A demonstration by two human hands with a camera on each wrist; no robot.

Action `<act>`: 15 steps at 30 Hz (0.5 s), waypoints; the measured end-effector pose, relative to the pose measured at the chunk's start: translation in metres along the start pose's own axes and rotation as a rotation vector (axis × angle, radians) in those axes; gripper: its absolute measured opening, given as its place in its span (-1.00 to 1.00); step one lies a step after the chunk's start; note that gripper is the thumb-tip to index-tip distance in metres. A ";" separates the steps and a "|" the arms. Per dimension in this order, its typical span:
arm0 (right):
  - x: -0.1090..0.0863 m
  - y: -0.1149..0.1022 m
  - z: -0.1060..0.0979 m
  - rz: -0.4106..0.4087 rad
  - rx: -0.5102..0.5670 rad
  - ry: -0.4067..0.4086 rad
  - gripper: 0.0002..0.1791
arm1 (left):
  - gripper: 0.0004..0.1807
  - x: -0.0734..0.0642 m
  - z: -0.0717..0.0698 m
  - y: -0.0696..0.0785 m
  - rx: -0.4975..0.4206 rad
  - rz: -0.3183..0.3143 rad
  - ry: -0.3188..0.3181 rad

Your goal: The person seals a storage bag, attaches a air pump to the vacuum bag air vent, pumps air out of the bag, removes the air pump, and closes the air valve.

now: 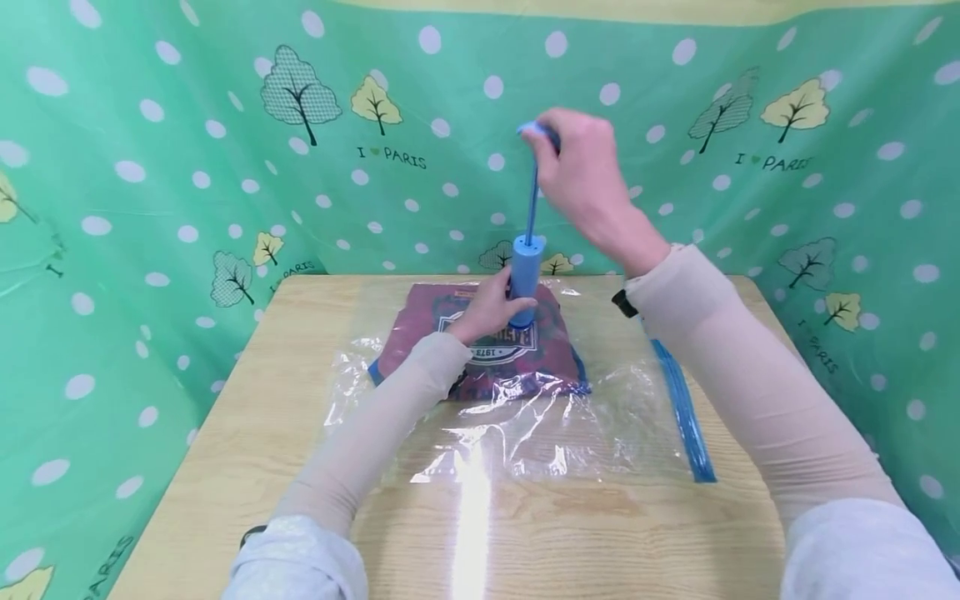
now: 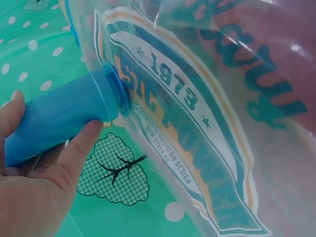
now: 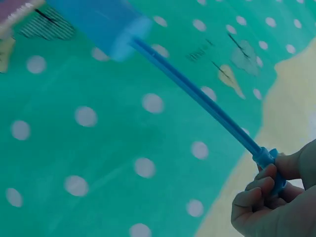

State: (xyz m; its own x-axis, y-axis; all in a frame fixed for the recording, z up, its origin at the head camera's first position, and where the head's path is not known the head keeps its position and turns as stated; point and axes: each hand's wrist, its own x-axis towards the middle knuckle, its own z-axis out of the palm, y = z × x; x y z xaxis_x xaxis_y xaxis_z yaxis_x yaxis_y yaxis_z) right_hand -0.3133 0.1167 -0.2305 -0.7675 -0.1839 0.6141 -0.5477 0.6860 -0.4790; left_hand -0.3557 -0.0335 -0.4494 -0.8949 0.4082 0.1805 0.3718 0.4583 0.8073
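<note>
In the head view we log a blue cylindrical plastic pump [image 1: 527, 265] nearly upright on a clear plastic bag [image 1: 630, 417] of folded maroon fabric [image 1: 408, 329]. Left hand [image 1: 489, 309] grips the barrel [image 2: 59, 112]; right hand [image 1: 583, 162], at one o'clock from the left, grips the handle [image 3: 264, 157]. Bag's blue strip [image 1: 684, 408] lies at four o'clock from the pump.

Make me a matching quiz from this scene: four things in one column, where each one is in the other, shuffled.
1. Pump handle
2. Maroon garment
3. Blue strip
4. Green dotted cloth

A. Behind and beside the table
B. Inside the clear bag
C. Atop the extended rod of the pump
D. Along the bag's right-hand edge, head view

Pairs: 1-C, 2-B, 3-D, 4-A.
</note>
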 end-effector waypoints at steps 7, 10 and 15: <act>-0.027 0.036 0.042 0.059 -0.059 -0.233 -0.69 | -0.32 -0.001 -0.001 0.000 0.023 -0.021 -0.005; -0.037 0.046 0.053 0.065 -0.084 -0.263 -0.70 | -0.32 -0.001 -0.002 0.000 0.018 -0.015 -0.011; -0.041 0.052 0.055 0.075 -0.088 -0.295 -0.71 | -0.35 0.000 -0.002 0.002 0.023 -0.006 -0.016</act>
State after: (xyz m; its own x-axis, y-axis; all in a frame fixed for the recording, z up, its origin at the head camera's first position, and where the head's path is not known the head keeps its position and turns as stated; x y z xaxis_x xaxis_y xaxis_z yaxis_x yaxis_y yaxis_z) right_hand -0.3290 0.1215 -0.3151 -0.8751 -0.3182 0.3647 -0.4652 0.7611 -0.4521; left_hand -0.3555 -0.0342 -0.4461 -0.8933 0.4176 0.1663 0.3720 0.4790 0.7951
